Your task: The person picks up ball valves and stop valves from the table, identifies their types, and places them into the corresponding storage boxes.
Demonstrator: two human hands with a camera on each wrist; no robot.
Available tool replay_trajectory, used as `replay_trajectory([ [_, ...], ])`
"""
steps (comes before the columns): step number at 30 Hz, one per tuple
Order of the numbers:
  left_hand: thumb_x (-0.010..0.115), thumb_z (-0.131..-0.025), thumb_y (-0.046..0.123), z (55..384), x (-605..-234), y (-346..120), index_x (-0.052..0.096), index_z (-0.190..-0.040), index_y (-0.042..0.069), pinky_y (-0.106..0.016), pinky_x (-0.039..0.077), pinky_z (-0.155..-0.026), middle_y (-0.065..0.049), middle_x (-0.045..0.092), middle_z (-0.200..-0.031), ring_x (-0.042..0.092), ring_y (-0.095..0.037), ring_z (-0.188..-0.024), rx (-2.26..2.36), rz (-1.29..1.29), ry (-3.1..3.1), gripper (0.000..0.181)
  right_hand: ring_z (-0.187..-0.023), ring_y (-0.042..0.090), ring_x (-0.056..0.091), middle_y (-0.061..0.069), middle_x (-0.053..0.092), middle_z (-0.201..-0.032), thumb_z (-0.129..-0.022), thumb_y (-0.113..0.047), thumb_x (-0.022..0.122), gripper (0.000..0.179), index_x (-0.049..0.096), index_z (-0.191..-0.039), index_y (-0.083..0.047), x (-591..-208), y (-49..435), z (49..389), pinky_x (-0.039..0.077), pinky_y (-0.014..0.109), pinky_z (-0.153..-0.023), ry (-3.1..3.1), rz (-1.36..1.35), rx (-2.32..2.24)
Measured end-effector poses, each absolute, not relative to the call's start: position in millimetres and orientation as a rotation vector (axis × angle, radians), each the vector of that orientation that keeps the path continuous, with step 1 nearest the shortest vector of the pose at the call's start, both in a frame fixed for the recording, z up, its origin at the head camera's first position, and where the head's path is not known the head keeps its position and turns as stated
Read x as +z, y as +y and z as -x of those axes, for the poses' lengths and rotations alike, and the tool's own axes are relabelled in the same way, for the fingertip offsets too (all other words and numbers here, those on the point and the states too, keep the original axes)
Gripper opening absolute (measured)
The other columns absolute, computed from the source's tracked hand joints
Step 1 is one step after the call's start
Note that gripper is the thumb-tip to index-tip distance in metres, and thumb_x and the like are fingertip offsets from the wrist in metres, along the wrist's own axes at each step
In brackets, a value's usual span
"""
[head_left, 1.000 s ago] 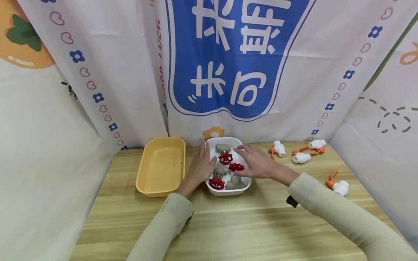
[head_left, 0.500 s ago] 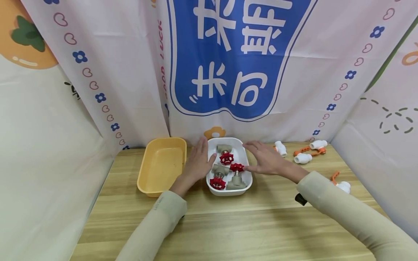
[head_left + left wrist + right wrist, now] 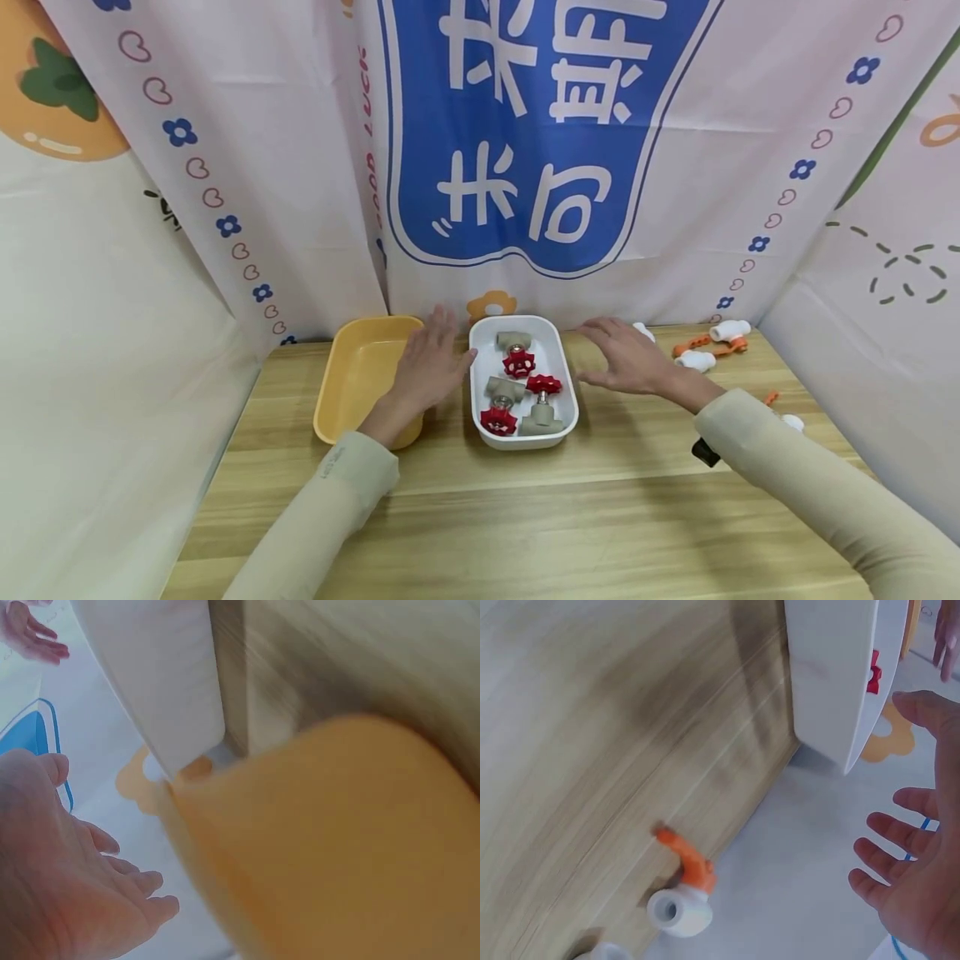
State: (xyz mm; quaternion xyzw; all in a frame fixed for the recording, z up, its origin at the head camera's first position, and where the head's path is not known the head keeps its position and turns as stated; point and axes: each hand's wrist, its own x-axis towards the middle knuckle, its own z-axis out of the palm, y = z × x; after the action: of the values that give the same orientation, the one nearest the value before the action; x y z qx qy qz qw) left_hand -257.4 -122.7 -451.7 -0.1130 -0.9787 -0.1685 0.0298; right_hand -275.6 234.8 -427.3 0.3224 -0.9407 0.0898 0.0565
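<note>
Relative to the preceding second, both of my hands have withdrawn from the white tray (image 3: 523, 444) at the centre of the frame. My left hand (image 3: 429, 362) is released: its fingers are relaxed, grasp nothing, and are positioned over the right side of the yellow tray (image 3: 356, 375), left of centre. My right hand (image 3: 628, 358) is likewise released, fingers loosely bent, apart from the white tray on its right. That tray contains the upper handwheel valve (image 3: 516, 354), the lower-left handwheel valve (image 3: 501, 407) and the lower-right handwheel valve (image 3: 542, 410), all grey-bodied with red wheels; their arrangement is unaltered. I judge that placement or adjustment within the white tray is complete or suspended, both hands being free. The orange-handled white ball valves (image 3: 697, 361) lie untouched on the wooden table (image 3: 525, 525) at the right of the frame, some partly hidden.
</note>
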Motion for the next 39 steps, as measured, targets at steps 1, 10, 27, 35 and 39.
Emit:
replay_trajectory([
  [1,0.044,-0.11,0.054,257.4,-450.9,-126.3,0.013,-0.171,0.008,-0.057,0.01,-0.132,-0.015,0.001,-0.179,0.005,-0.035,-0.165,-0.525,0.345,-3.018,0.082,-0.138,0.046,0.052,0.024,0.057,-0.149,-0.088,-0.042,0.084,0.078,0.057,-0.15,-0.003,-427.8,237.3,276.8,0.045,0.066,-0.112,-2.854,-0.969,0.269],
  [10,0.045,-0.108,0.057,256.2,-450.0,-161.8,0.016,-0.17,0.005,-0.058,0.008,-0.132,-0.017,0.004,-0.178,0.006,-0.037,-0.164,-0.542,0.291,-3.006,0.086,-0.14,0.048,0.049,0.028,0.052,-0.152,-0.092,-0.038,0.081,0.077,0.053,-0.152,0.001,-436.2,265.0,290.0,0.042,0.067,-0.114,-2.924,-0.892,0.276],
  [27,0.039,-0.11,0.057,247.9,-458.1,-226.5,0.013,-0.169,0.001,-0.063,0.003,-0.13,-0.024,0.003,-0.176,0.003,-0.045,-0.162,-0.479,0.221,-3.034,0.085,-0.139,0.055,0.046,0.033,0.048,-0.153,-0.096,-0.029,0.076,0.073,0.048,-0.154,0.006,-448.9,300.5,309.0,0.043,0.071,-0.11,-3.064,-0.732,0.239],
  [35,0.04,-0.11,0.056,244.3,-464.2,-248.2,0.008,-0.169,0.0,-0.064,-0.003,-0.129,-0.026,-0.001,-0.176,0.001,-0.048,-0.162,-0.483,0.158,-3.063,0.087,-0.137,0.055,0.047,0.033,0.048,-0.152,-0.097,-0.029,0.075,0.073,0.047,-0.154,0.006,-456.7,306.8,319.9,0.043,0.072,-0.109,-3.103,-0.677,0.28],
  [39,0.04,-0.11,0.056,243.0,-466.8,-256.5,0.007,-0.169,0.001,-0.065,-0.001,-0.129,-0.027,-0.002,-0.175,-0.001,-0.049,-0.161,-0.502,0.138,-3.076,0.087,-0.138,0.056,0.045,0.035,0.046,-0.153,-0.099,-0.029,0.074,0.072,0.045,-0.155,0.006,-458.9,309.6,324.8,0.042,0.073,-0.109,-3.132,-0.645,0.307],
])
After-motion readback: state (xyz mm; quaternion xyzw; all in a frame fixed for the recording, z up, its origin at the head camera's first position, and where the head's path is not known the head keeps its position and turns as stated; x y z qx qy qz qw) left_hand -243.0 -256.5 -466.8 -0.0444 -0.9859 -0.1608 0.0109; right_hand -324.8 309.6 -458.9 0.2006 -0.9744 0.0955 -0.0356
